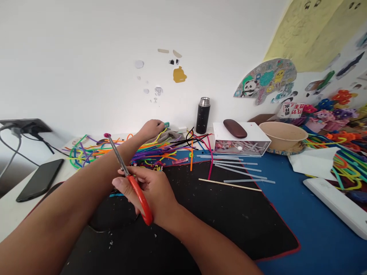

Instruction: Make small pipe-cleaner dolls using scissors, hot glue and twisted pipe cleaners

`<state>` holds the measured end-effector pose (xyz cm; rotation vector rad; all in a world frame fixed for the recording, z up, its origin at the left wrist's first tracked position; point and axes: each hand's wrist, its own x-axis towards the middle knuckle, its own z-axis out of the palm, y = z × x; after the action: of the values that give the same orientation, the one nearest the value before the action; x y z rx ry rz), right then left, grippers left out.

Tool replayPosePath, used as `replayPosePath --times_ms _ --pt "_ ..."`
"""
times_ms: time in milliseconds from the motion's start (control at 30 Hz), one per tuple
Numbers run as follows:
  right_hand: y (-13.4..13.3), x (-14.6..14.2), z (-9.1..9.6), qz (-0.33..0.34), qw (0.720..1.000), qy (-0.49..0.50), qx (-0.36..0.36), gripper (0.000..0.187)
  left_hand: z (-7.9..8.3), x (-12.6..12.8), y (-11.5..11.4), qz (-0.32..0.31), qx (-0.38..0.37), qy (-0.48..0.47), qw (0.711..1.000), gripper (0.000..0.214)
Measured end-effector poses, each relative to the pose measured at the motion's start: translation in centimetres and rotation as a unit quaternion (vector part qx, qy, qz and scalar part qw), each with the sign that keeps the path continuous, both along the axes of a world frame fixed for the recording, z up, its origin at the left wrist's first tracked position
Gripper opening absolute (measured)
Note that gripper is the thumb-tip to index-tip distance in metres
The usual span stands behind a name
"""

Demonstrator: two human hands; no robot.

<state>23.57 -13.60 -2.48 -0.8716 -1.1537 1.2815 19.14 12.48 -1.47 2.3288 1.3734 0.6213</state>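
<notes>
My right hand (156, 191) is closed round the scissors (141, 196), which have red handles. Their metal blades slant up and left across my left forearm, and a small dark pink fluffy bit (107, 135) shows at the tip. My left hand (151, 129) reaches to the back of the desk by the wall, with its fingers curled. A small teal object (166, 124) shows at its fingertips; what the hand holds is mostly hidden. Beneath that arm lies a pile of colourful pipe cleaners (151, 151). A grey cloth (172, 135) is beside the hand.
A black mat (218, 214) covers the desk's middle. Clear strips (241, 166) and a wooden stick (229, 184) lie to the right. Behind stand a black flask (203, 116), a white drawer box (242, 139) and a beige bowl (282, 133). A phone (40, 179) lies left.
</notes>
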Motion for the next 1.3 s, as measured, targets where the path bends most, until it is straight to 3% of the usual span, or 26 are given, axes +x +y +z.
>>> replayPosePath --times_ms 67,133,200,267,333,400,500,633,733,967,1300 --pt "0.1 0.1 -0.1 0.02 1.0 -0.002 0.004 0.044 0.6 -1.8 -1.2 0.014 -0.019 -0.074 0.997 0.039" --pt "0.1 0.3 0.0 0.031 1.0 0.003 0.005 0.043 0.9 -3.8 -2.8 0.017 -0.05 -0.156 0.986 0.034" --pt "0.1 0.4 0.2 0.027 1.0 0.015 0.004 0.042 0.9 -5.9 -4.8 0.004 -0.203 -0.397 0.895 0.016" --pt "0.1 0.5 0.6 0.02 0.999 0.028 0.003 0.044 0.8 -7.8 -6.8 0.002 -0.283 -0.522 0.805 0.01" --pt "0.2 0.6 0.8 0.0 0.999 0.041 0.002 0.049 0.9 -9.5 -8.6 0.01 -0.3 -0.564 0.769 0.013" --pt "0.3 0.7 1.0 -0.021 0.999 0.045 -0.004 0.053 1.1 -10.7 -10.2 0.006 -0.306 -0.56 0.77 0.02" --pt "0.5 0.9 1.1 -0.044 0.998 0.047 -0.014 0.057 1.6 -12.1 -11.6 -0.011 -0.276 -0.531 0.801 0.03" --pt "0.7 0.9 1.0 -0.051 0.997 0.042 -0.025 0.056 2.0 -13.2 -12.1 -0.014 -0.195 -0.482 0.854 0.031" --pt "0.7 0.6 0.7 -0.051 0.998 0.035 -0.031 0.056 2.2 -13.7 -11.9 -0.011 -0.182 -0.464 0.867 0.031" --pt "0.5 -0.1 -0.4 -0.033 0.998 0.018 -0.046 0.056 2.6 -13.4 -12.4 -0.025 -0.18 -0.464 0.867 0.032" --pt "0.8 0.0 0.3 -0.037 0.998 0.011 -0.048 0.063 2.1 -12.7 -13.3 -0.055 -0.252 -0.549 0.795 0.03"
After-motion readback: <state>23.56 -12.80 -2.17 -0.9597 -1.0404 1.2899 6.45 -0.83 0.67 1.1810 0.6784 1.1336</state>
